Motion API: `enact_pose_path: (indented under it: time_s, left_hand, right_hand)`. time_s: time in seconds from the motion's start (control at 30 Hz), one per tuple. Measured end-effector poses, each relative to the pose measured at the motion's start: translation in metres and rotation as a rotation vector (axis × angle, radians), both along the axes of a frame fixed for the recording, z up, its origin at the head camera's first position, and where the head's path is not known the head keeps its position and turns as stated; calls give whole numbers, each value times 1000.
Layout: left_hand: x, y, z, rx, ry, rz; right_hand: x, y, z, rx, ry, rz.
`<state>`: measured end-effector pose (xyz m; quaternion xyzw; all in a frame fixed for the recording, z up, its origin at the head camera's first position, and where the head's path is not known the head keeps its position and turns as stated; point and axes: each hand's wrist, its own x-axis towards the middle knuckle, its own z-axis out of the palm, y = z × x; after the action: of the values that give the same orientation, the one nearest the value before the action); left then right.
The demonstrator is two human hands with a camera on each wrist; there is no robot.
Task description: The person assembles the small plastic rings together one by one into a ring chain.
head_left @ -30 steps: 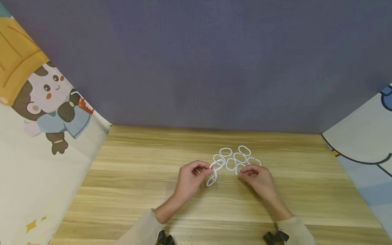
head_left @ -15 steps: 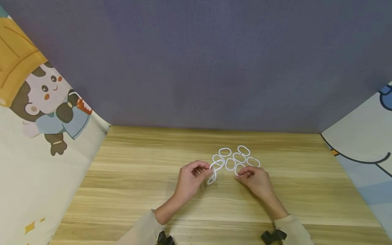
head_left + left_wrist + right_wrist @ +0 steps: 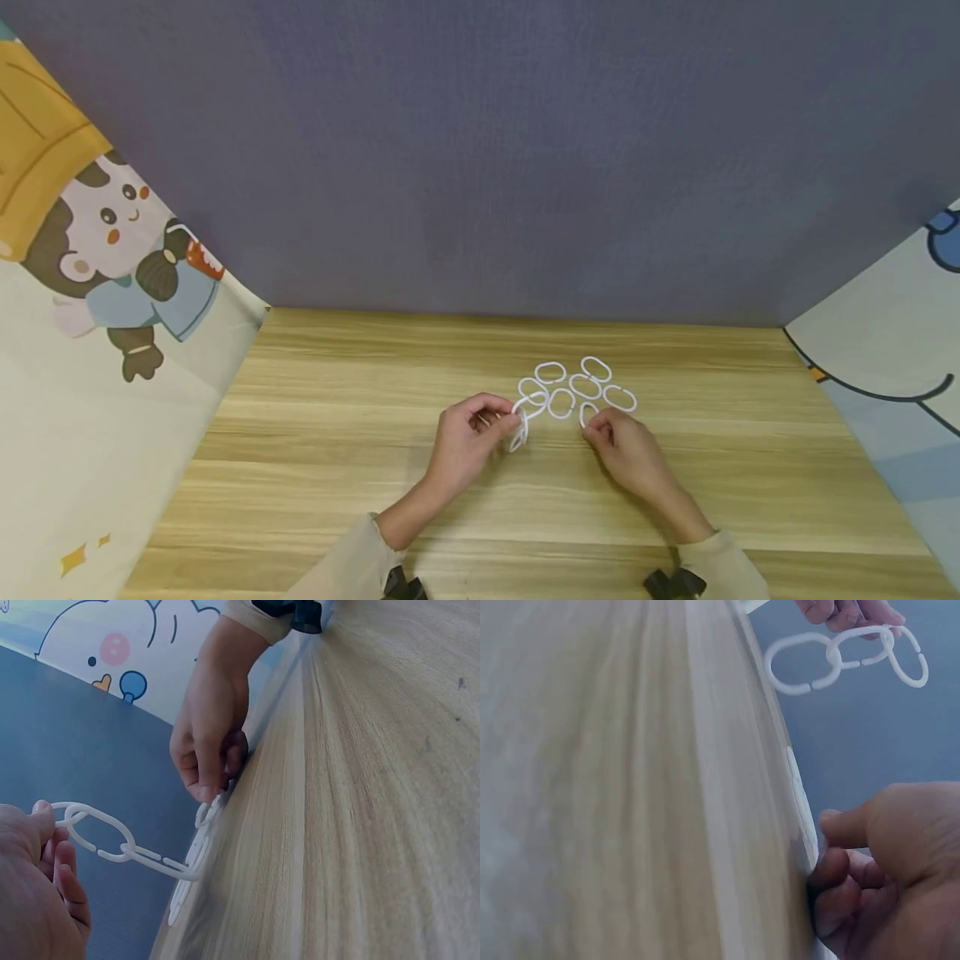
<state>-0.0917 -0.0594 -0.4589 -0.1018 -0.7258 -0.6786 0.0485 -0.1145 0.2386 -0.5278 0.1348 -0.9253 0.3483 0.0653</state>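
My left hand (image 3: 468,437) pinches a short chain of white plastic split links (image 3: 112,819) between thumb and index finger. Part of the chain dangles below the fingertips and part reaches toward the loose links. In the right wrist view the joined links (image 3: 769,664) show a small gap in each oval. My right hand (image 3: 630,450) pinches the near edge of a single white link (image 3: 582,413), which stands tilted up from the table in the left wrist view. Its other fingers are curled in.
Several loose white oval links (image 3: 551,383) lie in a cluster on the wooden table (image 3: 337,400), just beyond both hands. A dark grey panel (image 3: 480,167) rises behind the table. Printed cartoon walls (image 3: 112,275) flank it, and black devices sit at both wrists.
My right fingertips have taken up the near link, which now looks narrower and tilted, apart from its neighbours. My left hand stays in place with the chain, whose dangling end has swung slightly.
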Motion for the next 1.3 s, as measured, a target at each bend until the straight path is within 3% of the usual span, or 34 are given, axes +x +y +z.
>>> enact_pose_path:
  time_s: [0.07,0.17,0.33,0.57,0.7,0.97,1.3]
  left_hand:
    - [-1,0,1,-4,-1,2]
    - [-2,1,3,-9,-6,8]
    - [-5,2,4,-9,-21,17]
    - [-10,5,3,-6,-10,16]
    - [-11,7,3,2,0,15]
    - [-16,11,4,8,4,22]
    - [-20,16,4,-22,11,22]
  right_hand:
    - [-1,3,0,-10,8,8]
    - [3,-1,17,-64,-50,-6]
    - [10,-9,48,-89,-163,-153]
    - [7,-6,60,-82,-113,-295]
    - [4,-5,63,-212,-145,-321]
    - [-2,-8,79,-601,-297,-287]
    - [-5,-20,99,-689,-335,-206]
